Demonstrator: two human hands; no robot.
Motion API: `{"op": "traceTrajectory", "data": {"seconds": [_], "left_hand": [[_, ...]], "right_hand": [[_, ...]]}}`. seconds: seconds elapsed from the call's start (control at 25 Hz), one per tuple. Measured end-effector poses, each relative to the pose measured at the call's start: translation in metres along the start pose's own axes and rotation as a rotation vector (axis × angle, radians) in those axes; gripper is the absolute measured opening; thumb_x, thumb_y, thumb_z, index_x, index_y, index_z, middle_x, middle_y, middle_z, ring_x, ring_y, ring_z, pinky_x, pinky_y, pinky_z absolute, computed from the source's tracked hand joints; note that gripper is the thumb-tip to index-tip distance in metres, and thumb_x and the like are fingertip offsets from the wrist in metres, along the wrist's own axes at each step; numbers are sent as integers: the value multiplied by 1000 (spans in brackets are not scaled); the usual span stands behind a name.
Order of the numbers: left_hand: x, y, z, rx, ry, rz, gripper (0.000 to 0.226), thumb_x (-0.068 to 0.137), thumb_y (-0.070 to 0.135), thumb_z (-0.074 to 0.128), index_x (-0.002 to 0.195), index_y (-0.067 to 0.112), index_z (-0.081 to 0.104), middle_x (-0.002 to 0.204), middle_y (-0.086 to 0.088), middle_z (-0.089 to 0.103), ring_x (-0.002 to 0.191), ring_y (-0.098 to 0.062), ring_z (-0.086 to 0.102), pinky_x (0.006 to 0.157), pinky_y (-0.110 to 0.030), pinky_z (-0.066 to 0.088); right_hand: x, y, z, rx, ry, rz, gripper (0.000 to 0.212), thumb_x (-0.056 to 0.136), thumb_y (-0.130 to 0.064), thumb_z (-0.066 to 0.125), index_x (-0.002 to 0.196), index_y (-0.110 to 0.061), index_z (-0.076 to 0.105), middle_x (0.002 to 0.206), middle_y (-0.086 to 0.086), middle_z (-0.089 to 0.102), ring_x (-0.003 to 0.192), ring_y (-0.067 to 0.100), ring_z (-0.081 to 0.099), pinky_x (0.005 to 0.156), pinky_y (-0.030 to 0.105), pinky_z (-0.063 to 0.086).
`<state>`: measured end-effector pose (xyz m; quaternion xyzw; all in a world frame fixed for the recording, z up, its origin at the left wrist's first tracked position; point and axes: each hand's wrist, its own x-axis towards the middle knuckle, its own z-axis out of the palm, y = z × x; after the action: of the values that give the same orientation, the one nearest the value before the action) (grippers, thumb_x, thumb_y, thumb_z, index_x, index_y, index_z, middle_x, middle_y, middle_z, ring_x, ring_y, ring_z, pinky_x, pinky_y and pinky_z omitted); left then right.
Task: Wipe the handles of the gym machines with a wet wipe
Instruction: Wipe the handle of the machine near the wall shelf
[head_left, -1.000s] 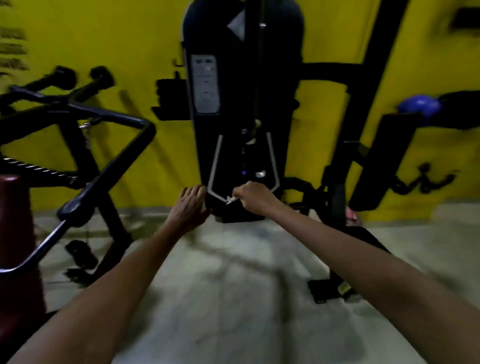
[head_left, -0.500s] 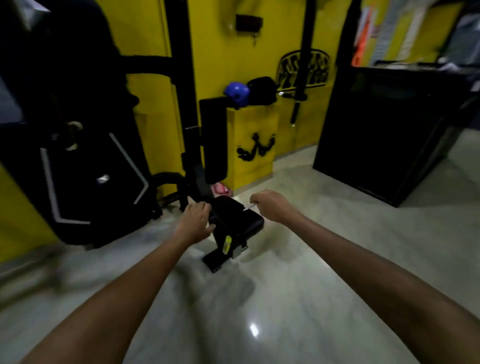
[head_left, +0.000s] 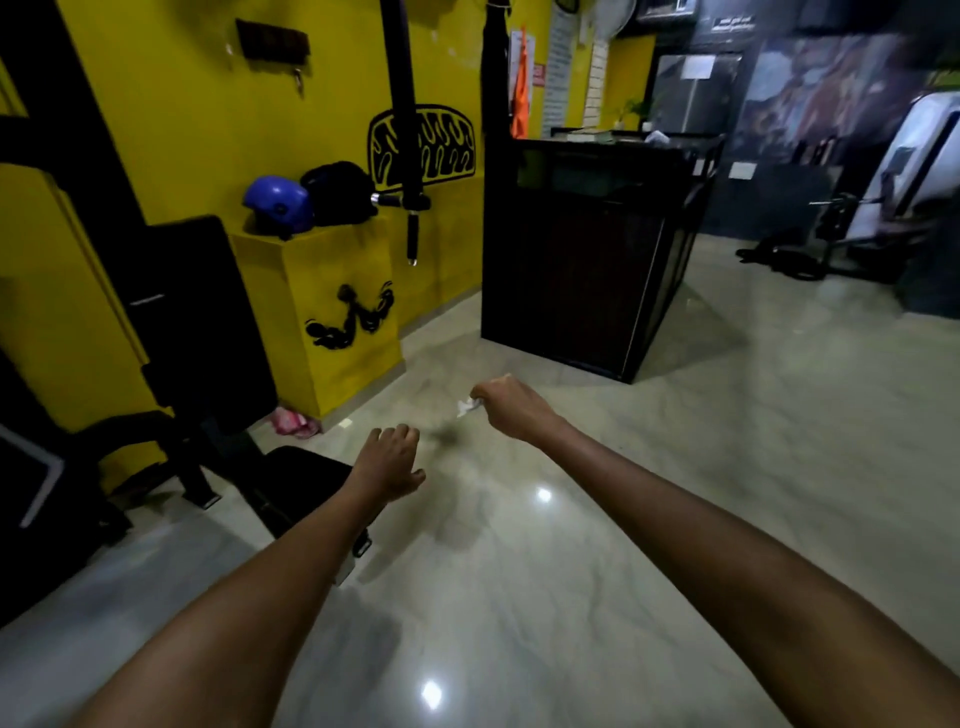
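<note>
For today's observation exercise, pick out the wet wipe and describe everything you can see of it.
The wet wipe is a small white scrap, crumpled and soft-looking. Only a bit of it shows, sticking out to the left of the right hand, whose curled fingers grip the rest. It is held in the air above the glossy pale floor and touches nothing but that hand. The left hand is apart from it, holding nothing. It is too small and blurred to tell if it is damp.

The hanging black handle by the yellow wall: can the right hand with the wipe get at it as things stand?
Probably not yet. The handle hangs well beyond the right hand holding the wipe; open floor lies between, nothing blocking.
</note>
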<state>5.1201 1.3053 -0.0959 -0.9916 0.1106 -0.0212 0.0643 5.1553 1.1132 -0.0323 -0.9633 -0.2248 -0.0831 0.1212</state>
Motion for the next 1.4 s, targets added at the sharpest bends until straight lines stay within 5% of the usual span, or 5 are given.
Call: {"op": "traceTrajectory", "data": {"seconds": [0.64,0.96,1.4], "left_hand": [[327,-105,20,-76,-18,-63,48,91,39,53,128,12,41,131,-6,48,120,-22,45,103,-33,32],[505,-172,43,-47,-50,-168,50,92,40,50,131,11,37,133,-9,45,123,-26,43,103,-35,32],[670,-280,37,-332,92,-303,57,91,25,58,138,1,36,136,-17,42,121,-34,45,97,-39,35]], "right_hand": [[329,119,39,-21,-25,59,32,90,4,45,118,-4,60,110,17,64,97,30,62,79,37,52],[530,195,74,19,-11,-77,33,85,4,48,112,-5,63,109,17,65,101,32,61,82,40,52],[711,240,121,119,-69,-131,34,82,2,48,111,-8,64,105,17,67,96,32,63,81,41,53]]}}
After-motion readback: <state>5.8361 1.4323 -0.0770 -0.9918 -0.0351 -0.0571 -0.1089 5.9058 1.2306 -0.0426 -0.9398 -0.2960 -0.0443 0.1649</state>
